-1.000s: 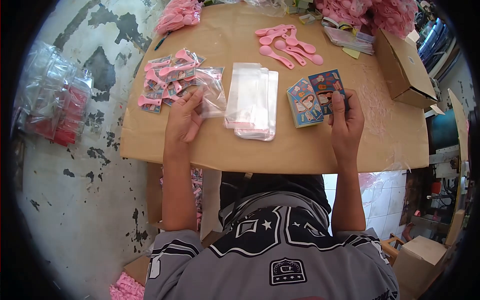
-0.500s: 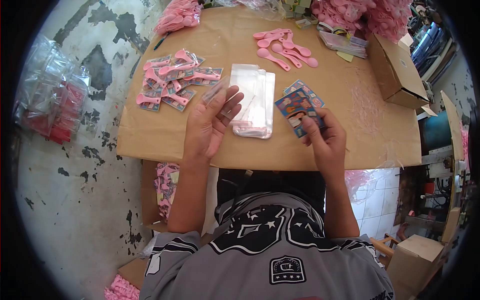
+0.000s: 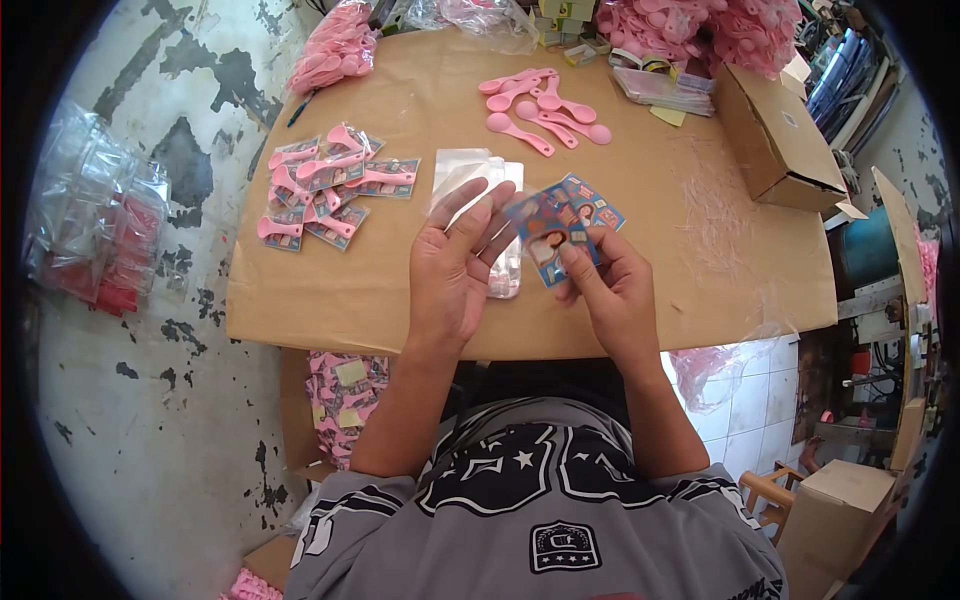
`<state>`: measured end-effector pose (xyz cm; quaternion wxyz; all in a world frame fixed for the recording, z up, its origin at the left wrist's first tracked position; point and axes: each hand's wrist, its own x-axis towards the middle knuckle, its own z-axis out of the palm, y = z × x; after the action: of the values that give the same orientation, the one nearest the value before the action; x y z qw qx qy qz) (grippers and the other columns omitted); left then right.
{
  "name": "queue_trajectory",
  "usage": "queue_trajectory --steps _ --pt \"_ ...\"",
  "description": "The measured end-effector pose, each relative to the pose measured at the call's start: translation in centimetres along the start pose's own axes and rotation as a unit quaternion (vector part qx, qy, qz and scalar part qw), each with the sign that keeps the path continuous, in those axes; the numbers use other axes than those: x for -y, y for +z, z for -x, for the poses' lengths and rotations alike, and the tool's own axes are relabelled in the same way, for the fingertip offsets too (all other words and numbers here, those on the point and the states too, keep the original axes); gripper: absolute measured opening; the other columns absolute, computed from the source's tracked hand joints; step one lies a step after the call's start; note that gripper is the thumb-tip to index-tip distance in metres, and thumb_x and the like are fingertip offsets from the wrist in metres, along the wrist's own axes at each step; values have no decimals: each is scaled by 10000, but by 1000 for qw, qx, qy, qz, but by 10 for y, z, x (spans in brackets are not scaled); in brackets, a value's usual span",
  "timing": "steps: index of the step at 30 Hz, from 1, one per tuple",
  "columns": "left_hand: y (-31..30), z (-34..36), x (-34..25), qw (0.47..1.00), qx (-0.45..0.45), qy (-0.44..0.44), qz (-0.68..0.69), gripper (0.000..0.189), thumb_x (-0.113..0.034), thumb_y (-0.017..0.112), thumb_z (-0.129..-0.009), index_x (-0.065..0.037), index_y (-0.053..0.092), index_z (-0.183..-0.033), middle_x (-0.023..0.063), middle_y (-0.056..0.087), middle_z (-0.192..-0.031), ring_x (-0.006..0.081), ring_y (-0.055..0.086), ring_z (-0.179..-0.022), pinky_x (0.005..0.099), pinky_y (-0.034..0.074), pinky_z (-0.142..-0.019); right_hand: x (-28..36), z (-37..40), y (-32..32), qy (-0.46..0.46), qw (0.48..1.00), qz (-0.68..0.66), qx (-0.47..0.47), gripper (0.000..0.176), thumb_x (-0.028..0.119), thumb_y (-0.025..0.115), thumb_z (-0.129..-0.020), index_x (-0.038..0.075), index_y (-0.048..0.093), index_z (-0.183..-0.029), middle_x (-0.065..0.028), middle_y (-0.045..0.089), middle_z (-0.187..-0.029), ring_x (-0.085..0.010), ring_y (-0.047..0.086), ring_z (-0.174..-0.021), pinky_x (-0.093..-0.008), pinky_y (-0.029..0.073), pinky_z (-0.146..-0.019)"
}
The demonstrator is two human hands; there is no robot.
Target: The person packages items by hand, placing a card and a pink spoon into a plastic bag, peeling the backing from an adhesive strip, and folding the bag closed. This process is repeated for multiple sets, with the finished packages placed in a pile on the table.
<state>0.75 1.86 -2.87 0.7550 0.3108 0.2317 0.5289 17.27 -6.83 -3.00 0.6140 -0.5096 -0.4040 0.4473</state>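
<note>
My left hand [image 3: 456,262] is raised over a stack of clear plastic sleeves [image 3: 507,277], with a clear sleeve [image 3: 468,203] between its thumb and fingers. To its right, my right hand [image 3: 615,290] pinches several blue printed cards [image 3: 556,232], fanned out; their left edge is close to my left fingertips. Pink spoons packed with cards in clear sleeves [image 3: 318,180] lie in a group on the left of the table. Loose pink spoons [image 3: 545,110] lie beyond the sleeve stack.
The brown-covered table [image 3: 330,300] carries a bag of pink spoons [image 3: 336,55] at the back left, larger pink bags [image 3: 665,30] and a cardboard box [image 3: 778,140] at the right. Thin plastic scraps [image 3: 725,215] lie near the box. Plastic bags [image 3: 100,215] sit at far left.
My hands have come closer together, the left moving right with the sleeve and the right moving left with the cards. The view has shifted slightly.
</note>
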Motion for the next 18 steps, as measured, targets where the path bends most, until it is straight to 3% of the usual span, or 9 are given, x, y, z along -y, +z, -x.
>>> queue_trajectory --steps 6,9,12,13,18 --pt "4 -5 6 999 5 24 -27 419 -112 651 -1044 52 519 -1406 255 643 -1369 283 685 -1221 392 585 -1038 5 -5 -20 49 995 49 78 253 159 703 -1028 -30 684 -1195 -5 685 -863 -58 635 -685 -220 510 -618" --pt "5 -5 8 998 13 35 -46 408 -119 661 -1041 56 528 -1384 251 655 -1345 283 688 -1211 392 590 -1028 -1 -9 -14 -20 1000 1 17 258 121 693 -1027 -36 648 -1227 -27 695 -924 -70 653 -740 -230 527 -653" --pt "5 -5 12 997 -12 52 -52 383 -123 665 -1042 54 539 -1357 246 662 -1326 285 690 -1208 400 590 -1027 -6 -8 -25 -23 1000 -17 -4 231 89 685 -1025 -29 624 -1213 -46 698 -967 -85 666 -779 -242 542 -684" --pt "4 -6 13 997 -26 61 -50 375 -124 666 -1042 53 542 -1349 244 664 -1321 287 690 -1208 403 590 -1028 -5 -6 -24 -19 1000 -20 -12 155 94 675 -1031 -13 636 -1135 -49 695 -937 -91 664 -758 -245 542 -677" --pt "2 -8 13 994 -51 86 -40 379 -126 652 -1051 45 519 -1363 251 649 -1341 312 676 -1235 415 590 -1035 -4 1 -23 -7 1000 -22 -17 140 112 657 -1044 -17 642 -1096 -55 698 -900 -95 663 -736 -247 541 -671"
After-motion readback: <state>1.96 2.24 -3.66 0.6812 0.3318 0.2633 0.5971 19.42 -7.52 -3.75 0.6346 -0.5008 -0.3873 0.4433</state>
